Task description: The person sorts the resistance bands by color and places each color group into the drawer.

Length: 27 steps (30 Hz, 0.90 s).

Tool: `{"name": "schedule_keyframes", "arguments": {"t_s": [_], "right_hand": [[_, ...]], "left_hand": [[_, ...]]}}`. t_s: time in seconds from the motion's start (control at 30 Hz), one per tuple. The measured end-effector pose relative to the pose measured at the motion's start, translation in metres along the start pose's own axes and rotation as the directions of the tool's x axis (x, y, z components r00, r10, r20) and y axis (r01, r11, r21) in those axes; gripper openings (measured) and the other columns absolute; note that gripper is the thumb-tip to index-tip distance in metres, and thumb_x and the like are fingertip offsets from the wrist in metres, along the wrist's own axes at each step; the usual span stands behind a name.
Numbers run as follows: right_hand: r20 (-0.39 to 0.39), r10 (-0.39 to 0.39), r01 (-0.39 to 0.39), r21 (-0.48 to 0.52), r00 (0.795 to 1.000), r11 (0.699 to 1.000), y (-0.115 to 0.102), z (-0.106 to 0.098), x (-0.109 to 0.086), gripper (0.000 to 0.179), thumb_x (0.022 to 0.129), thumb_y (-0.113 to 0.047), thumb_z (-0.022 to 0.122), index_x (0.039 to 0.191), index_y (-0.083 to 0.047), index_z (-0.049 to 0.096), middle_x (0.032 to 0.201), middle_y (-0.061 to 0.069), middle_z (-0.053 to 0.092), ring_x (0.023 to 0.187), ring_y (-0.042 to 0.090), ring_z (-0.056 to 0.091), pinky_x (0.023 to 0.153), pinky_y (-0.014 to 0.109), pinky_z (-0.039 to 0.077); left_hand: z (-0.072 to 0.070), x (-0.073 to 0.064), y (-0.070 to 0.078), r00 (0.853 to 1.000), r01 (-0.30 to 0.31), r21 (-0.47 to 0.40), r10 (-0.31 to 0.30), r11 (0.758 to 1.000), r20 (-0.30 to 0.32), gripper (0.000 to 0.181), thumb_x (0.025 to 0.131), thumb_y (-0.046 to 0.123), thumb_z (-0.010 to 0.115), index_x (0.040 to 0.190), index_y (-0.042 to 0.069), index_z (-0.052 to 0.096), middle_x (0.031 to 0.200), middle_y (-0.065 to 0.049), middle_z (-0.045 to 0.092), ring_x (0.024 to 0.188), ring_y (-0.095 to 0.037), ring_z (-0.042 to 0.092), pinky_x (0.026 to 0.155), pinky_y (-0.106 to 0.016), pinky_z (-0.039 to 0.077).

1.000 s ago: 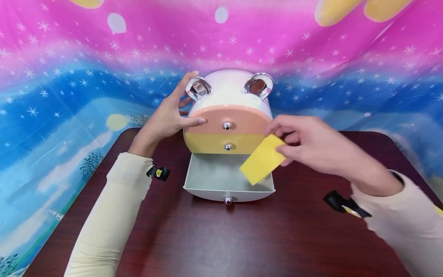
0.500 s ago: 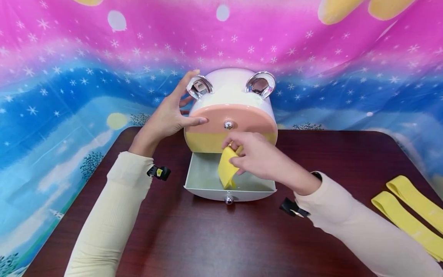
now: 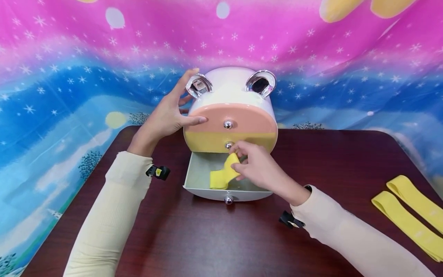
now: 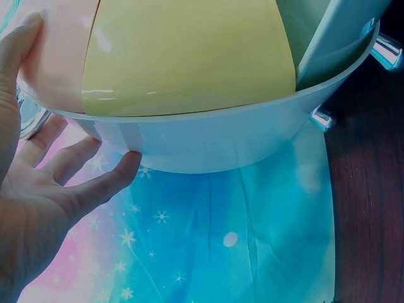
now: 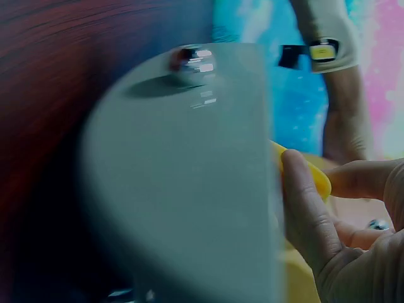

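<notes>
A small white storage box [image 3: 226,90] with silver ears has a peach top drawer [image 3: 207,111], a yellow middle drawer [image 3: 204,143] and a pulled-out pale grey-green bottom drawer [image 3: 200,165]. My left hand [image 3: 164,117] grips the box's left side, thumb on the peach front and fingers around the side wall, as the left wrist view also shows. Over the open drawer, my right hand [image 3: 257,163] pinches a folded yellow resistance band [image 3: 225,173] between thumb and fingers. The band's lower end lies inside the drawer. In the right wrist view the drawer front hides most of the band [image 5: 320,181].
Two more yellow resistance bands [image 3: 403,219] lie side by side on the dark wooden table [image 3: 207,242], at the right. A patterned pink and blue cloth [image 3: 138,57] hangs behind the table. Round silver knobs [image 3: 228,200] stick out from the drawer fronts.
My right hand has brought the folded band leftward from beside the box into the open drawer, where its lower part now bends over. The left hand stays on the box.
</notes>
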State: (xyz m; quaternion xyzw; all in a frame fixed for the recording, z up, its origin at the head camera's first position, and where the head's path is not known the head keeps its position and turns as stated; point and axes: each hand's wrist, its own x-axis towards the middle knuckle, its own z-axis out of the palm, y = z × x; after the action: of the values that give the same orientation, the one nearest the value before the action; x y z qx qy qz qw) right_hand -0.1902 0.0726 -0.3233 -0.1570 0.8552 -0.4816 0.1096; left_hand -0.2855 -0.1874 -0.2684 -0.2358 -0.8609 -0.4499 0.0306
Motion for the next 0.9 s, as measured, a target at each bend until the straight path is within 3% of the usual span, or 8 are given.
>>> {"name": "schedule_keyframes", "arguments": {"t_s": [0.17,0.47,0.9], "right_hand": [[-0.029,0.015,-0.019,-0.155,0.999,0.988,0.020,-0.001,-0.004,0.027,0.094,0.002,0.068,0.120,0.000,0.064,0.102,0.019,0.064,0.063,0.015,0.073,0.060,0.031,0.064],[-0.047,0.013,-0.030,-0.387,0.999,0.922,0.027,-0.010,-0.007,0.020,0.094,0.002,0.067,0.113,-0.002,0.063,0.083,0.011,0.061,0.051,0.013,0.063,0.049,0.024,0.054],[-0.051,-0.021,-0.009,-0.528,0.999,0.849,0.031,-0.015,-0.003,0.014,0.087,0.002,0.073,0.096,-0.004,0.064,0.073,0.005,0.054,0.065,0.021,0.052,0.059,0.028,0.044]], "left_hand": [[0.000,0.000,0.000,1.000,0.010,0.014,-0.010,1.000,0.000,0.110,0.085,0.025,0.090,0.161,0.057,0.017,0.174,0.003,0.019,0.155,-0.039,0.038,0.111,-0.062,0.049],[0.000,0.000,0.000,1.000,0.011,-0.007,-0.011,1.000,0.009,0.109,0.085,0.025,0.090,0.160,0.058,0.018,0.173,0.003,0.020,0.155,-0.038,0.039,0.109,-0.061,0.051],[-0.001,-0.001,0.000,1.000,0.007,-0.008,-0.007,1.000,0.005,0.108,0.085,0.026,0.090,0.161,0.057,0.019,0.173,0.002,0.021,0.154,-0.038,0.039,0.109,-0.062,0.051]]}}
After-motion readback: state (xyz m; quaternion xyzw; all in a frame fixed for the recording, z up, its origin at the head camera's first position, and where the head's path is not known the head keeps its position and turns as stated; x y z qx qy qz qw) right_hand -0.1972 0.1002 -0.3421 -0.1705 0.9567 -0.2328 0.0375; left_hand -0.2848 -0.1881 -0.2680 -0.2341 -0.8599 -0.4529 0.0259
